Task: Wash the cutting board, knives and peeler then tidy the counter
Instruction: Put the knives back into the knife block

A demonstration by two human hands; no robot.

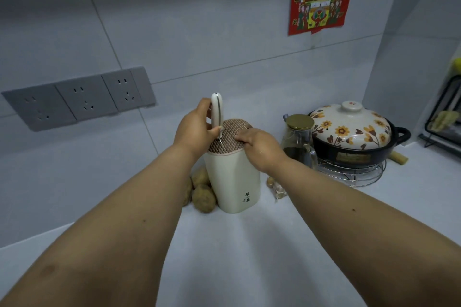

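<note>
- Left hand (197, 125) is holding a white-handled knife (217, 113) upright, its grip curled round the lower part of the handle, thumb and fingers pinching it.
- The knife's blade is entering the top of the cream knife holder (233, 182); only a thin bit of metal is showing above the holder's brown wavy-slotted insert (228, 138).
- Right hand (259, 148) is resting on the holder's top edge, fingers curled over the rim and touching the insert, steadying it. Its grip is narrow and holding the holder only, no tool.
- The holder is standing on the pale table (224, 244), near the back wall.
- Potatoes (203, 197) are lying on the table, touching the holder's left base; some garlic (277, 188) is lying just beside its right base.
- To the right: a glass jar with a gold lid (298, 137), and a flowered clay pot (354, 132) sitting on a wire trivet (351, 177).
- Judgement: the step in hand is stowing a washed knife, so the washing part appears largely done and tidying is under way. Cutting board and peeler are not in view; their state cannot be told.
- Next move is calling for a straight downward push along the slot, keeping the blade aligned so it is not jamming against the insert, while the right hand is bracing the holder against tipping.
- Risk: right fingertips are lying near the blade's entry point.
</note>
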